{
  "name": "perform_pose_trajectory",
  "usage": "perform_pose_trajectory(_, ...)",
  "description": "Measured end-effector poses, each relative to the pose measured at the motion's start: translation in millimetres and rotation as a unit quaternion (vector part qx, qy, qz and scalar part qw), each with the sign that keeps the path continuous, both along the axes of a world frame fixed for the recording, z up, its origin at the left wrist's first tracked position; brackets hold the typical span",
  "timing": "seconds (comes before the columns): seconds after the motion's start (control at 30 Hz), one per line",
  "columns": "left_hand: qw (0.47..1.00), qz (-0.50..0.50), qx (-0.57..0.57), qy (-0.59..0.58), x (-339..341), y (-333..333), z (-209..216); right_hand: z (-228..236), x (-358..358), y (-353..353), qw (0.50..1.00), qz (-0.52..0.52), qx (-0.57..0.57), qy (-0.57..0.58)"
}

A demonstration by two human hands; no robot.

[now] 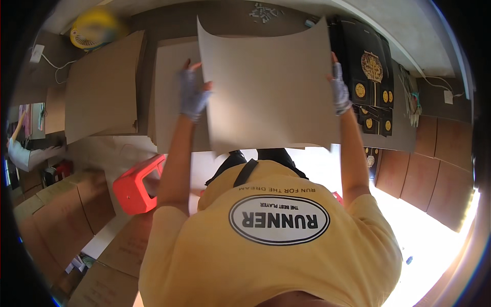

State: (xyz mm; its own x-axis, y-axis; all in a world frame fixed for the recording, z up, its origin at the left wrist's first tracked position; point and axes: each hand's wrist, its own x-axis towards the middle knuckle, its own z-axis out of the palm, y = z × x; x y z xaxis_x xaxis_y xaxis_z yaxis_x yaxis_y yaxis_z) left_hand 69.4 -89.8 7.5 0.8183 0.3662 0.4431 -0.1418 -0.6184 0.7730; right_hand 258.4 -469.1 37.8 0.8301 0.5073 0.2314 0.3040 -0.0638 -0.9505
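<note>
A large, plain greyish-beige cardboard sheet [271, 87] is held up in front of me, its far corners curling upward. My left hand [195, 94], in a grey fingerless glove and slightly blurred, grips the sheet's left edge with the thumb on the near face. At the right edge, my right hand [340, 88] in a striped fingerless glove holds the sheet, its fingers partly hidden. Beneath and left of it lies another flat board [169, 97] on the table. Right of my right hand are stacked black printed sheets [353, 46] with gold designs.
A brown cardboard stack [102, 87] is at the left, with a yellow fan [92, 30] behind. Small pale pieces [264, 13] lie at the table's far side. A red stool [134, 192] and cartons [71, 204] stand left; more cartons [419, 169] stand right. Another person [25, 153] is far left.
</note>
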Motion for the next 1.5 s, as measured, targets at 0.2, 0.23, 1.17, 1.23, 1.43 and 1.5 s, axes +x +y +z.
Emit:
perform_pose_trajectory(0.2, 0.827, 0.018, 0.356, 0.435, 47.6, -105.3, -45.7, -15.9, -51.5, 107.3, 0.902, -0.066, -0.407, -0.131)
perform_pose_trajectory(0.23, 0.842, 0.029, 0.339, 0.42, 53.1, -103.4, -46.6, -8.8, -51.9, 109.2, 0.885, -0.064, -0.441, -0.133)
perform_pose_trajectory(1.17, 0.829, 0.217, 0.445, 0.26, 74.9, -115.2, -84.0, -102.0, -67.6, 132.5, 0.79, -0.111, -0.52, -0.305)
perform_pose_trajectory(1.23, 0.827, 0.22, 0.447, 0.26, 75.1, -115.6, -85.1, -106.2, -67.1, 132.9, 0.784, -0.118, -0.523, -0.311)
perform_pose_trajectory(1.43, 0.818, 0.233, 0.438, 0.29, 76.6, -123.5, -82.0, -107.6, -68.2, 134.4, 0.801, -0.127, -0.503, -0.299)
perform_pose_trajectory(1.5, 0.813, 0.234, 0.44, 0.302, 77.2, -125.6, -79.1, -107.1, -68.9, 135.2, 0.79, -0.131, -0.516, -0.304)
